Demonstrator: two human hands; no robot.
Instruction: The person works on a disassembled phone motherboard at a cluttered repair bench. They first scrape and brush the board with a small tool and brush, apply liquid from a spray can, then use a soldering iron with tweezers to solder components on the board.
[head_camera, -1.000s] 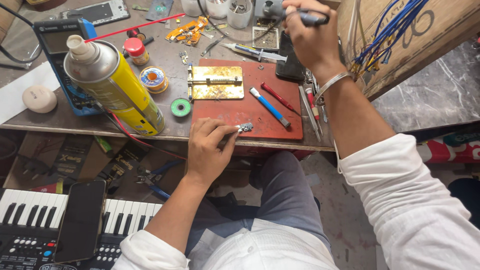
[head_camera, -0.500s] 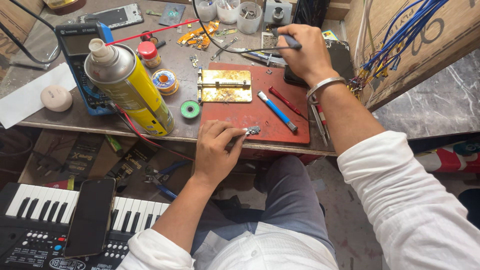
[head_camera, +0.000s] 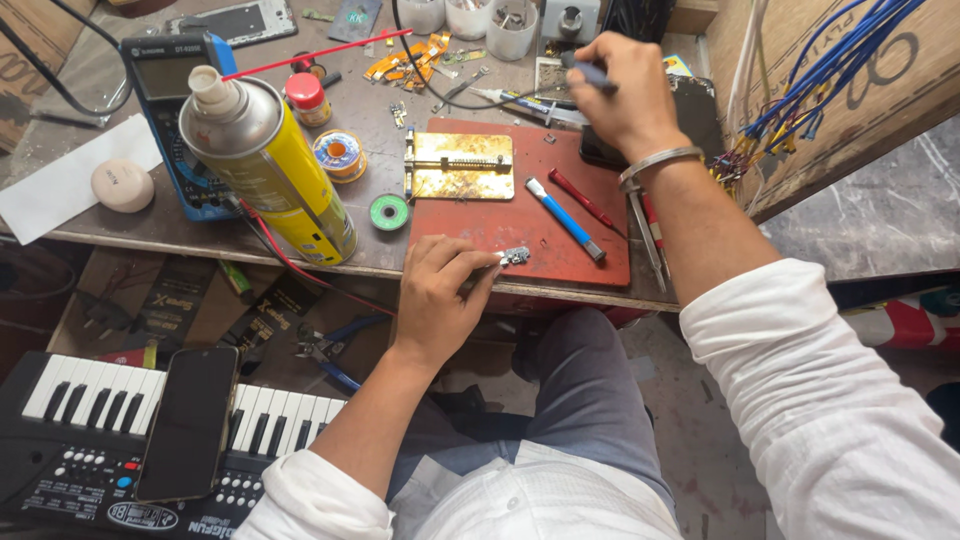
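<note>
- Head camera view, looking down over a seated person's lap toward a cluttered workbench.
- Nearest, at lower left below the bench edge, a small black keyboard (head_camera: 60, 420) lies with a dark phone (head_camera: 188, 420) resting across its keys.
- Left hand (head_camera: 440, 300) sits at the near edge of the bench. Its thumb and forefinger pinch a small silvery metal part (head_camera: 514, 256), holding it down on the front of a red work mat (head_camera: 520, 225). This hand and the part are where they were half a second ago.
- On the mat beyond the part lie a blue-handled tool (head_camera: 563, 218) and a thin red-handled tool (head_camera: 584, 198), just beside each other.
- A brass-coloured holding plate (head_camera: 462, 165) sits at the mat's far left corner, with nothing seen clamped in it.
- To the left, a tall yellow spray can (head_camera: 275, 165) stands near a green reel (head_camera: 389, 211) and a blue multimeter (head_camera: 175, 110).
- Right hand (head_camera: 625, 95), wearing a metal bracelet, is at the far edge of the mat, fingers clenched around a dark pen-like tool (head_camera: 590, 72) with a cable running from it.
- Over the last second this hand has come down from the back of the bench toward the mat, nearer the pinched part, yet the two are well apart.
- Farthest back stand white cups (head_camera: 465, 15); blue wires (head_camera: 820, 70) hang at the right.
</note>
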